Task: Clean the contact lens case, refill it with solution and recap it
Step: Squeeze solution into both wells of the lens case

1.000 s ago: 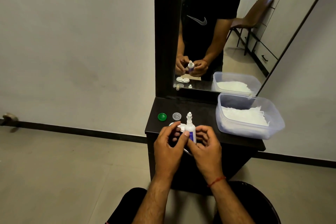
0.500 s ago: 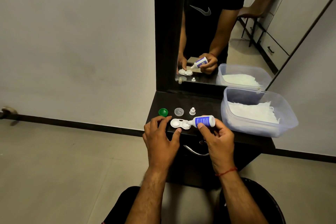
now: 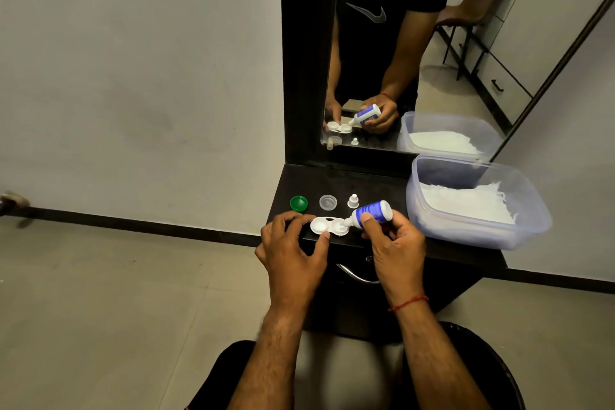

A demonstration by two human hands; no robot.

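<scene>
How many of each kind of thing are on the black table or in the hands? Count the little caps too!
Caps: 3 (green cap, clear cap, white cap)
Lens case: 1
Solution bottle: 1
Plastic tub: 1
Total: 6

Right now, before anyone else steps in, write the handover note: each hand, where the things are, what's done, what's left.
Left hand: pinches the left end of the lens case, steadying it on the table.
Right hand: grips the solution bottle, tilted, nozzle over the case's right well.
Behind the case: green cap, clear cap, bottle cap, all off. Tissue tub to the right.
Done: case and bottle uncapped. How full either well is cannot be told.
Left: finish filling both wells, screw both caps on, recap the bottle.
</scene>
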